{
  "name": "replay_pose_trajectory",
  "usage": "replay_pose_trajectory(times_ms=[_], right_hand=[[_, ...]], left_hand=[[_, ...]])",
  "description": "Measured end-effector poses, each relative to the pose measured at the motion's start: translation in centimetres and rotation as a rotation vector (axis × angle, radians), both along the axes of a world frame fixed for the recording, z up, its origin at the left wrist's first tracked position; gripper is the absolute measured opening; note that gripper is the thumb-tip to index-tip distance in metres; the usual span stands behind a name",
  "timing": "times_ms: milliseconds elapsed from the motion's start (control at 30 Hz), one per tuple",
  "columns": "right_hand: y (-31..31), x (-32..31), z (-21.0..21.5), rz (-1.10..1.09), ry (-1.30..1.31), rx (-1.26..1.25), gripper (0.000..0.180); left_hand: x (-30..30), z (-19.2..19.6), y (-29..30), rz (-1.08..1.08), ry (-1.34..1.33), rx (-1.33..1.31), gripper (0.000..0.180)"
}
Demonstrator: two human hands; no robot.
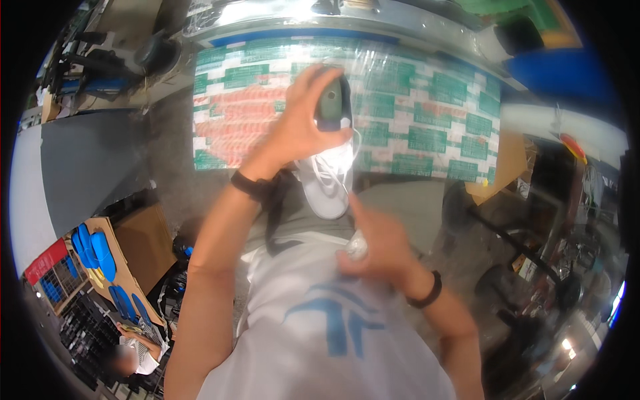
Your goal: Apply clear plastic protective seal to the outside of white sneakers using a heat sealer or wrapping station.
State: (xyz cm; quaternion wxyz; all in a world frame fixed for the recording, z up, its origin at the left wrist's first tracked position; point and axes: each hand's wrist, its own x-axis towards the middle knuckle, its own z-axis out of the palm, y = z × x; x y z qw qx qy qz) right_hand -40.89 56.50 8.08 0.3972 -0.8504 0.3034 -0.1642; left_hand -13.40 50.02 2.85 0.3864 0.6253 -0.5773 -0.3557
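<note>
A white lace-up sneaker (325,190) points its toe toward me above the near edge of the table. Its collar is dark, and a green shoe last (330,105) with a small round hole shows in the opening. My left hand (293,130) is closed around the heel end, thumb on one side and fingers on the other. White laces hang loosely over the upper. My right hand (383,247) is curled around a small white rounded wad (357,247), close to my shirt. Its index finger reaches up beside the toe; whether it touches the shoe or a lace is unclear.
Under the shoe lies a table covering (427,120) with a green, white and red pattern beneath clear plastic. A grey panel (93,170) stands at left, near a cardboard board with blue insoles (100,253). Another person (137,353) is at lower left. Equipment (520,293) crowds the right.
</note>
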Motion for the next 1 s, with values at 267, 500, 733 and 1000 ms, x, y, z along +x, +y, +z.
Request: replay_pose_trajectory(times_ms=[267,500,733,1000], right_hand=[[-2.5,1.2,-1.1,0.006,0.084,-0.236,0.098],[-1.2,0.8,-0.1,0.008,0.004,-0.201,0.098],[-0.8,0.1,-0.6,0.02,0.034,-0.157,0.098],[-4.4,3.7,-7.6,-0.409,-0.102,0.019,0.077]], left_hand=[[0.0,-0.4,0.2,0.002,0.007,-0.034,0.101],[0.3,-0.2,0.1,0.013,0.021,-0.026,0.101],[0.5,-0.7,-0.1,0.0,0.009,-0.021,0.105],[5.0,-0.6,1.7,0.037,0.545,-0.001,0.113]])
